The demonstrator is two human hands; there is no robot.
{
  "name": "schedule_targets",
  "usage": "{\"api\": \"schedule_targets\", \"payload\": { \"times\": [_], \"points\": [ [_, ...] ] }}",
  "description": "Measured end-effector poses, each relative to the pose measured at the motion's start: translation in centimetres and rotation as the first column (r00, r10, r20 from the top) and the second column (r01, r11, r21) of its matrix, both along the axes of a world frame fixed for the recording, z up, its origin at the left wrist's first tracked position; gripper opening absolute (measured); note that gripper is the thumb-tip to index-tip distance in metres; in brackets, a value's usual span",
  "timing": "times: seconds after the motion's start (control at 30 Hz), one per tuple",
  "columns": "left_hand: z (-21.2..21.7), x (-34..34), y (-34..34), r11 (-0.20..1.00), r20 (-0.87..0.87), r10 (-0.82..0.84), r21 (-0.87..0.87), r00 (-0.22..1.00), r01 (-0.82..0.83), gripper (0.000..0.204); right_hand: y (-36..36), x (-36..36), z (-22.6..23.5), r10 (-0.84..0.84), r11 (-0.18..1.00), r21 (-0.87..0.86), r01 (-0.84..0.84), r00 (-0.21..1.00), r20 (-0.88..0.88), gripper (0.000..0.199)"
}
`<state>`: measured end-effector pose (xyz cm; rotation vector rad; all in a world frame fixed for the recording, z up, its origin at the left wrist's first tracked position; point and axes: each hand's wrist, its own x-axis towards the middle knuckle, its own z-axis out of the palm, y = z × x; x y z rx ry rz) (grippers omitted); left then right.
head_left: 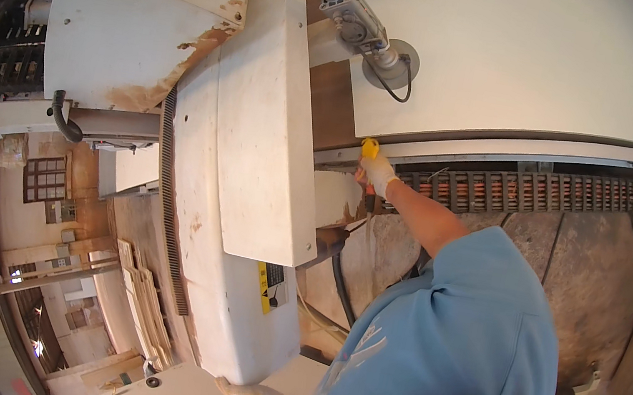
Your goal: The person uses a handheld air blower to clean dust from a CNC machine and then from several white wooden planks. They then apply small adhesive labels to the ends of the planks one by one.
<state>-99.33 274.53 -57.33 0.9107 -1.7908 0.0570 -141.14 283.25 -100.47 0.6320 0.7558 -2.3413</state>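
Observation:
My right hand [379, 175], in a pale glove, reaches to the edge of the large white panel [544, 60]. It is closed round a small hand tool [370, 149] with a yellow top. An orange and black part shows below the fingers; the tool's exact kind is unclear. My left hand [248, 394], gloved too, lies at the lower end of a white machine cover [247, 350]. Its fingers look stretched out along that rounded end, partly hidden by the cover.
A suction cup [391, 64] on a metal arm stands over the panel. A cable chain [495, 193] runs along the rail below it. Black hoses [343, 287] hang beside the machine. Stacked boards [141, 302] lean at the left, beyond the worn white housing [133, 38].

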Motion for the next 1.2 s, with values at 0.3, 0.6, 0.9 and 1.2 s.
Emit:
{"api": "schedule_targets", "payload": {
  "times": [0.3, 0.6, 0.9, 1.2],
  "points": [
    [-0.7, -0.5, 0.7, 0.992, -0.029, 0.125, 0.031, 0.992, -0.124, 0.053, 1.0, 3.5, 1.2, 0.065, 0.997, -0.053, -0.058, 0.989, 0.130, 0.006],
    [-1.2, -1.6, 2.8, 0.985, -0.134, 0.166, 0.073, 0.977, -0.158, 0.059, 5.7, -0.3, 0.0, -0.078, 0.994, -0.059, 0.093, 0.973, 0.217, 0.008],
    [-0.2, 0.1, 1.7, 0.977, -0.092, 0.207, 0.063, 0.974, -0.202, 0.058, 3.8, -1.4, 0.0, -0.022, 1.000, -0.014, 0.026, 0.971, 0.236, 0.008],
    [3.2, 8.6, -7.6, 0.973, -0.072, 0.047, -0.220, 0.996, -0.062, 0.049, -3.3, 5.8, 3.2, 0.067, 0.975, -0.221, -0.027, 0.982, 0.177, 0.014]
  ]
}}
